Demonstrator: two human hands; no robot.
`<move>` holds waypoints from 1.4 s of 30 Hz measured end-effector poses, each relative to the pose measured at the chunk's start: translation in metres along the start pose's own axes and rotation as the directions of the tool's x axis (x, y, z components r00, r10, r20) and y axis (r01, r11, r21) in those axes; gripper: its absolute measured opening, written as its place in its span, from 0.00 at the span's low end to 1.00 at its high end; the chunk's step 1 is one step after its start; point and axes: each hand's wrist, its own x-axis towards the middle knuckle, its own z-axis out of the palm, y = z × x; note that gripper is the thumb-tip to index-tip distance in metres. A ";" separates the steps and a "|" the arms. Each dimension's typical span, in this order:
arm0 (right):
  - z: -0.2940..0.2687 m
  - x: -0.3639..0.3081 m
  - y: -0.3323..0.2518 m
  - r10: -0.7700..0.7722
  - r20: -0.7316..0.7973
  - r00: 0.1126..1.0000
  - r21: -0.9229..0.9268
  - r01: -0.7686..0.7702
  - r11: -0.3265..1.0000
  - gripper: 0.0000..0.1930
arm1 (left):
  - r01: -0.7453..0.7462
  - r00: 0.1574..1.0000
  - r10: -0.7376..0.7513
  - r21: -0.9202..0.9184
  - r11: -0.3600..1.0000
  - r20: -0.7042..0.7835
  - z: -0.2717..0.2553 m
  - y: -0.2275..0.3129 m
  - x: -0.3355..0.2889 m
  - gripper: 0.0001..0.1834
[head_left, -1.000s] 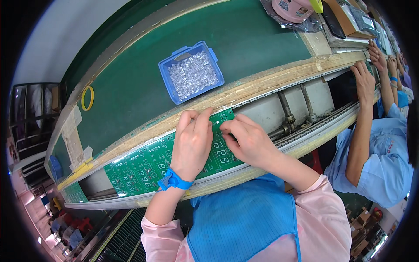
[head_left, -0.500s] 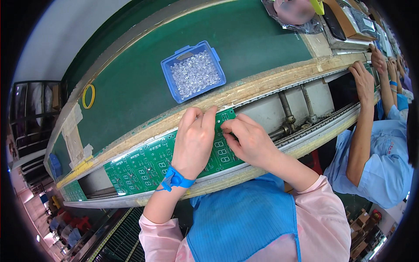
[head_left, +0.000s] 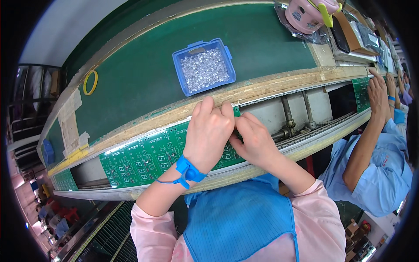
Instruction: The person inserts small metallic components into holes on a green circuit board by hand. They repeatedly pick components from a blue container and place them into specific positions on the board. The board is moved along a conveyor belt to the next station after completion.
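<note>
A long green circuit board panel [head_left: 150, 158] with rows of digit outlines lies in the rail track. Over its right end both hands meet. My left hand [head_left: 210, 131], a blue strap [head_left: 190, 171] round its wrist, has curled fingers bent down at the board's far edge; its fingertips are hidden. My right hand [head_left: 257, 142] is closed in a pinch right beside it, and whatever lies between its finger and thumb cannot be made out. Beyond them on the green bench stands a blue bin [head_left: 178, 70] full of small clear parts [head_left: 205, 70].
A wooden strip [head_left: 279, 85] borders the track. Right of the panel the track shows a threaded rod [head_left: 287, 109]. A co-worker's hand [head_left: 378, 94] is by another green board [head_left: 360, 94]. A yellow tape ring [head_left: 90, 83] lies left; a pink pot [head_left: 305, 16] stands far right.
My left hand has shifted right, closing up against my right hand. The co-worker's hand has moved away rightward, and a board shows beside it. The whole view has shifted slightly.
</note>
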 end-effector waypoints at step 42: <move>0.010 -0.004 0.001 0.035 -0.057 0.998 0.058 -0.031 0.998 0.18 | 0.138 0.962 -0.199 -0.296 0.945 -0.186 0.020 -0.012 -0.022 0.22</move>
